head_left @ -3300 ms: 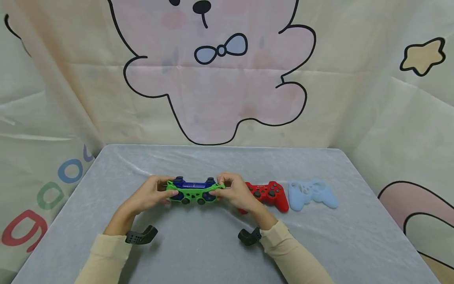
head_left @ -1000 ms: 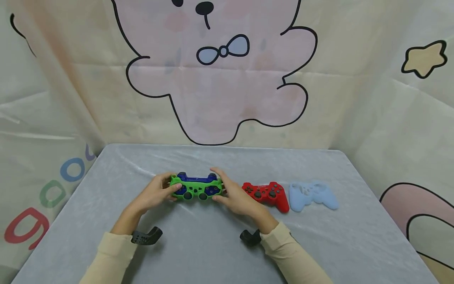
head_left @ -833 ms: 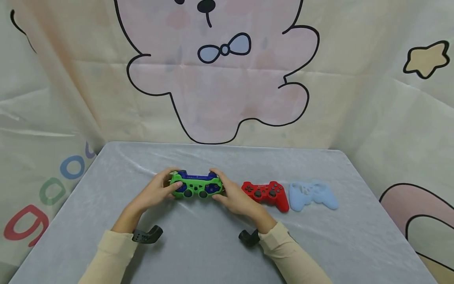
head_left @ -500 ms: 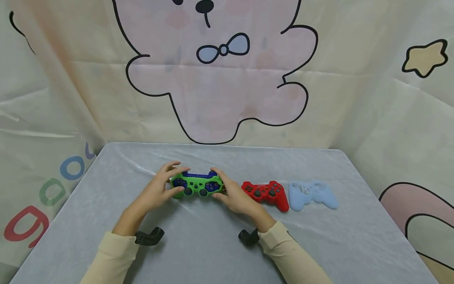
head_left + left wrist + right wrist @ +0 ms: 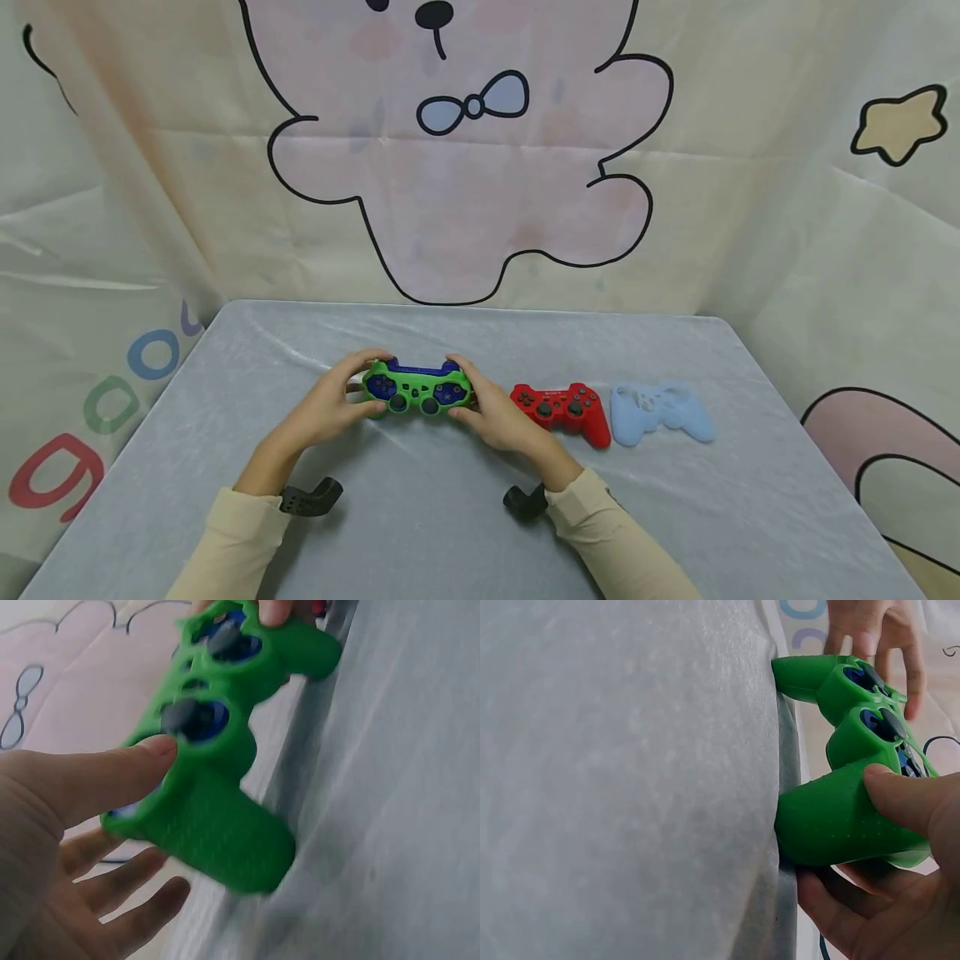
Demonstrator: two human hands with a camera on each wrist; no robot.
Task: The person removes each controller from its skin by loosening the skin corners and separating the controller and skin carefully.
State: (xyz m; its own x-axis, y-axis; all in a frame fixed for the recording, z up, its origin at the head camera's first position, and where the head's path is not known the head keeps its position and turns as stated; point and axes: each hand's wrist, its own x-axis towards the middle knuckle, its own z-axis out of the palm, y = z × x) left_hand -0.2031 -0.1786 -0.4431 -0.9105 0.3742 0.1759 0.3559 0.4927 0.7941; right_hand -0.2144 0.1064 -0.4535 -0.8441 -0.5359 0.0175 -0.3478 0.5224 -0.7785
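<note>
A blue game controller [image 5: 420, 371] in a green silicone cover [image 5: 414, 385] is held between both hands, its two dark thumbsticks toward me. My left hand [image 5: 318, 410] pinches the left end, with the thumb on the front and the index finger at the top edge. In the left wrist view the other left fingers spread behind the green grip [image 5: 232, 832]. My right hand [image 5: 501, 417] grips the right end, thumb in front and fingers behind the green handle [image 5: 840, 817]. The cover's back is hidden.
Right of the hands, a red game controller [image 5: 570, 407] lies on the grey cloth-covered table [image 5: 420, 517]. Beside it lies a light blue silicone controller cover [image 5: 660, 410]. A printed curtain [image 5: 465, 200] hangs behind the table.
The right hand has gone from pinching the green cover's stretched edge to gripping the controller's right end. The cover lies closer around the front. The left fingers lifted, then came down at the top edge.
</note>
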